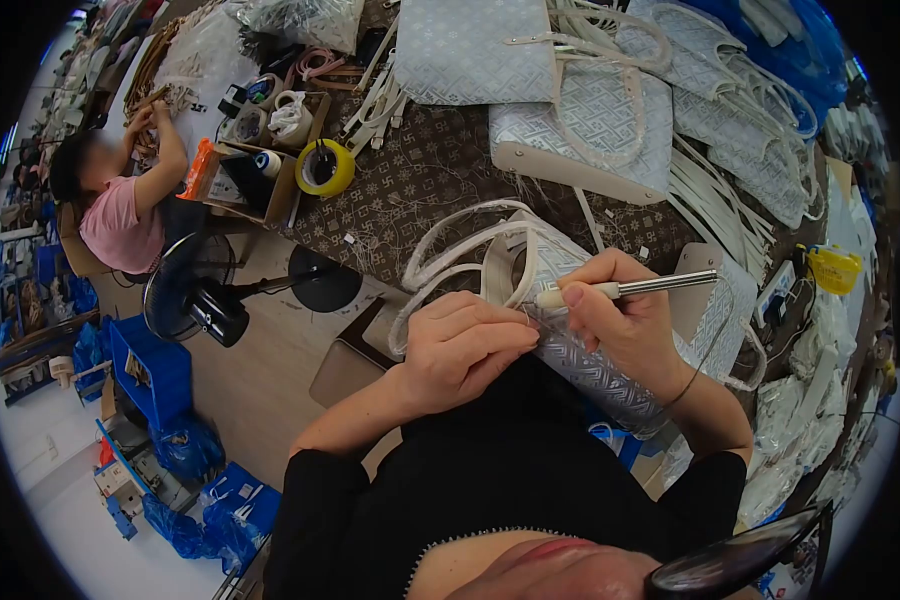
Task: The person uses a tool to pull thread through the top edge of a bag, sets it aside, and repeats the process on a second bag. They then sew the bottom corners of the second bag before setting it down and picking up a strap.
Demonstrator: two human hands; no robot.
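A silvery-white patterned handbag [595, 372] lies tilted across my lap against the table edge, its pale handles [460, 235] looping up at the left. My right hand [630, 325] is closed round a pen-shaped tool [667, 284] with a shiny metal shaft and a whitish end. That whitish end points left, close to the bag's rim. Beside it, my left hand [460, 345] is closed in a pinch at the bag's upper edge. Fine threads seem to show near its fingertips, but what it grips is too small to tell.
More patterned bags [580, 150] and white straps [715, 190] cover the table's far side. Yellow tape [325, 168] stands by a box of supplies [255, 180]. A black fan [205, 300] is at the left, near a seated co-worker in pink [125, 220]. A yellow container [835, 270] is at the right.
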